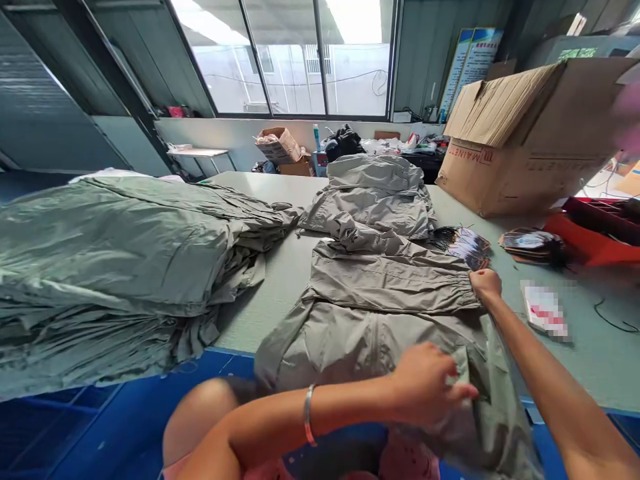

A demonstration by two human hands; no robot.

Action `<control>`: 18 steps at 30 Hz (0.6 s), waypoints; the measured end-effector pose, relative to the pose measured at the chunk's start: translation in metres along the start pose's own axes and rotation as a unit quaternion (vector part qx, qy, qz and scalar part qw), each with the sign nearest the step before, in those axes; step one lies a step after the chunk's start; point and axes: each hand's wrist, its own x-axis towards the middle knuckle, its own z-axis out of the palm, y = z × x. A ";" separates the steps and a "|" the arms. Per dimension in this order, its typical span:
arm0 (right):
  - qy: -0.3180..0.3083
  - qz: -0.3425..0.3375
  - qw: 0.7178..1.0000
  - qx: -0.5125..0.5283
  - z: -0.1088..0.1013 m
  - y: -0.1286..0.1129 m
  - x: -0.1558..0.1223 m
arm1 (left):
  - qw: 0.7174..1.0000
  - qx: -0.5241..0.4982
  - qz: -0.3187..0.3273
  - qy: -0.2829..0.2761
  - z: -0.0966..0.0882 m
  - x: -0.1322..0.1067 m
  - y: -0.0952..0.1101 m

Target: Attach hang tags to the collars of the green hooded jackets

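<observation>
- While the head view is all we have to go on, it puts us right over the jacket (pixel 340 340), lying on the desk (pixel 280 280) with its near end draped over the front edge.
- And look at the right hand (pixel 486 285): closed tight, a firm pinch on the gathered cuff (pixel 465 290) at the end of the sleeve (pixel 390 283).
- Over the near half, the left hand (pixel 433 383) is blurred, fingers loosely parted, nothing visibly in its hold; whether it touches the cloth, I can't tell.
- So how far along? Folding, I'd judge, and only partway: that sleeve lies straight across the jacket, with the hood (pixel 353 230) bunched beyond it.
- Left to do, by the look of it: the near half, spread loose and hanging, with no neat outline yet.
- Just behind sits a compact grey stack (pixel 373 190), apparently finished work.
- Over on the left, a big pile (pixel 125 247) lies flat and unfolded, so plenty seems to remain.
- Beside the stack, stringed tags (pixel 470 247) lie bunched; whether any are attached, I can't tell.
</observation>
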 end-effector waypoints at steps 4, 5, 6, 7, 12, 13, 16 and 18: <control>-0.026 -0.101 0.989 -0.106 0.003 0.008 -0.014 | 0.984 0.078 -0.111 0.114 -0.050 0.010 -0.056; -0.058 -0.149 0.977 -0.140 0.009 0.006 -0.021 | 0.975 0.115 -0.129 0.140 -0.061 0.011 -0.072; -0.094 -0.189 0.962 -0.175 0.015 0.004 -0.028 | 0.969 0.131 -0.141 0.155 -0.068 0.010 -0.088; -0.126 -0.213 0.947 -0.203 0.021 0.004 -0.036 | 0.965 0.141 -0.151 0.160 -0.072 0.007 -0.103; -0.149 -0.248 0.923 -0.252 0.030 0.020 -0.073 | 0.958 0.187 -0.187 0.111 -0.046 -0.025 -0.143; -0.144 -0.254 0.923 -0.251 0.027 0.025 -0.080 | 0.957 0.202 -0.185 0.094 -0.038 -0.032 -0.144; -0.118 -0.257 0.926 -0.251 0.013 0.031 -0.095 | 0.963 0.212 -0.156 0.064 -0.029 -0.049 -0.138; -0.096 -0.242 0.929 -0.265 0.004 0.024 -0.100 | 0.972 0.196 -0.123 0.049 -0.037 -0.052 -0.132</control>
